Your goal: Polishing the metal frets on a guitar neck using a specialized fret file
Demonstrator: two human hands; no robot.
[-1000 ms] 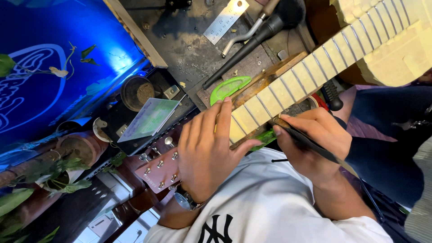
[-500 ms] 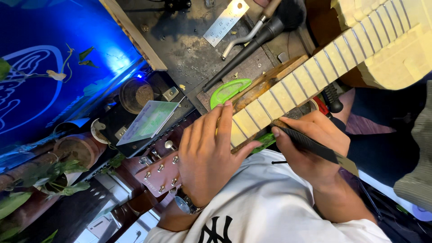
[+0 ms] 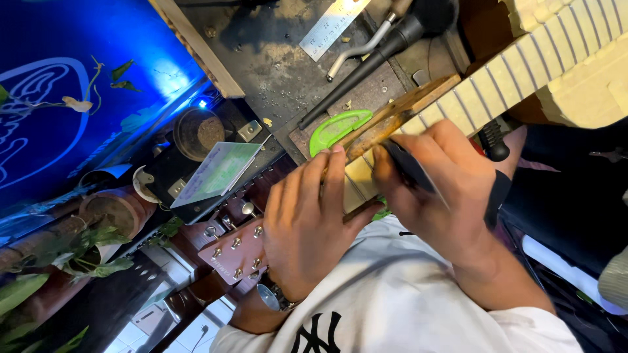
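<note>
A guitar neck (image 3: 497,78) with masked pale fret spaces runs from the upper right down to a reddish headstock (image 3: 229,252) with metal tuners. My left hand (image 3: 311,225) lies flat over the neck near the headstock, fingers together, pressing it down. My right hand (image 3: 441,189) grips a slim black tool (image 3: 405,167) and holds its tip against the fretboard just beside my left fingertips. A green plastic piece (image 3: 337,127) sits by the neck on a wooden block.
A steel ruler (image 3: 330,26), a black-handled tool (image 3: 373,62) and a metal tool lie on the dusty bench above. A small round tin (image 3: 199,131) and a pale booklet (image 3: 216,173) sit left of the headstock. Potted plants (image 3: 85,242) stand at the lower left.
My right hand has moved left along the neck, bringing the black tool close to my left fingertips. My left hand has stayed on the neck.
</note>
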